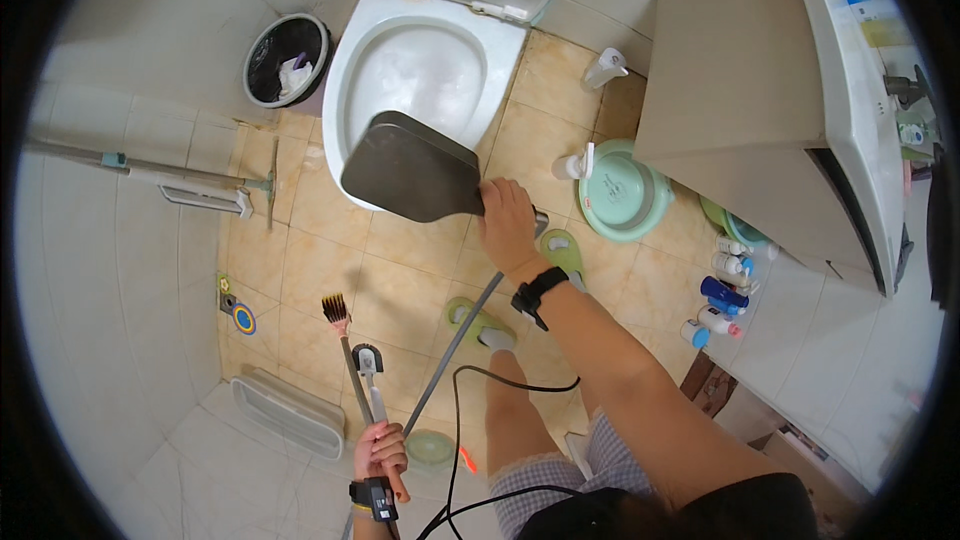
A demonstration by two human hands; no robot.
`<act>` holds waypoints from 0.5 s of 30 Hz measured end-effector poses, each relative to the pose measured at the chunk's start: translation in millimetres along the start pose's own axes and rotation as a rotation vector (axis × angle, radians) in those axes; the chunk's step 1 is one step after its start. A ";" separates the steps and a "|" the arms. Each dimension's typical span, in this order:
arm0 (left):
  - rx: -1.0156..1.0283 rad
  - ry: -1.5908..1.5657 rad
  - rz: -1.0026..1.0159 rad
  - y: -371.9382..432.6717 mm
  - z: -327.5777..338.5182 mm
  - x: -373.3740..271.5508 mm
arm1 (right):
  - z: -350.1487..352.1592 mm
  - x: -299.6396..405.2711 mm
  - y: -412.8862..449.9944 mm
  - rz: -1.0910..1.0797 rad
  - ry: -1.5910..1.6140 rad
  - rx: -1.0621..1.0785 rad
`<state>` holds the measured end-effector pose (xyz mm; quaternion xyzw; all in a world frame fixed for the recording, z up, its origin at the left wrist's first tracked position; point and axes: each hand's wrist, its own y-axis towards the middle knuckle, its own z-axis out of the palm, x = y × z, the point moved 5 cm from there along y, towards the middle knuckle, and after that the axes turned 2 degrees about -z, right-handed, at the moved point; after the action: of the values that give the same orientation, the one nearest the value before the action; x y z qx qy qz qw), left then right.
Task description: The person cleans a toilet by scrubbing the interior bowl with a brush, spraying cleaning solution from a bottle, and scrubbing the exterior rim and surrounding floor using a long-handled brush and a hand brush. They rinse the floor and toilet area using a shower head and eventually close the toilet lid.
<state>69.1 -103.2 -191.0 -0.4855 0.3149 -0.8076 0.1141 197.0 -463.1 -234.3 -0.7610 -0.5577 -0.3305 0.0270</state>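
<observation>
My right hand (510, 221) grips a dark grey dustpan (412, 169) near its narrow end. The pan covers the front part of the white toilet bowl (420, 67), whose lid is up. A long grey pole (454, 349) slants from beside my right hand down to my left; its join to the pan is hidden. My left hand (379, 451) is closed around a long-handled brush (337, 309) with dark, yellow-tipped bristles, and a white-handled scrub brush (368, 361) with dark bristles. Whether it also grips the pole is unclear.
Left of the toilet stands a lined waste bin (289, 60). A floor squeegee (259, 184) leans at the left wall. Right are a green basin (622, 191), pump bottles (604, 69), a vanity cabinet (735, 82) and several bottles (724, 292). A black cable (457, 420) hangs before my legs.
</observation>
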 end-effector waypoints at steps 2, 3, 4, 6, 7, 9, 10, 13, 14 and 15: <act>0.000 0.000 0.010 14.5 13.7 11.9 | -9.5 -8.7 18.1 -0.010 -0.018 -0.041; 0.010 0.001 0.018 21.4 21.8 17.1 | -16.4 -13.7 25.6 -0.030 -0.039 -0.083; 0.006 0.007 0.018 28.3 27.7 20.2 | -22.2 -21.1 29.5 -0.026 -0.039 -0.089; 0.016 0.040 0.031 44.8 36.5 20.9 | -29.9 -40.0 33.0 0.085 0.013 -0.038; 0.018 0.044 0.032 52.2 40.0 20.6 | -35.5 -46.6 32.8 0.084 0.014 -0.042; -0.004 0.023 0.036 64.7 46.4 20.9 | -42.8 -61.1 26.3 0.145 0.033 -0.045; 0.011 0.036 0.038 69.9 51.6 22.2 | -40.3 -64.1 22.3 0.174 0.058 -0.013; -0.013 0.048 0.056 81.8 62.2 26.9 | -43.5 -72.0 15.8 0.195 0.086 -0.046; -0.024 0.022 0.068 87.1 71.9 32.1 | -44.7 -75.5 14.2 0.185 0.097 -0.029; -0.007 0.025 0.036 91.5 77.9 31.5 | -44.1 -79.9 12.8 0.228 0.154 -0.036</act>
<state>108.8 -220.5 -199.4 -0.4700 0.3278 -0.8103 0.1227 174.4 -552.4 -238.3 -0.7922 -0.4577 -0.3928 0.0936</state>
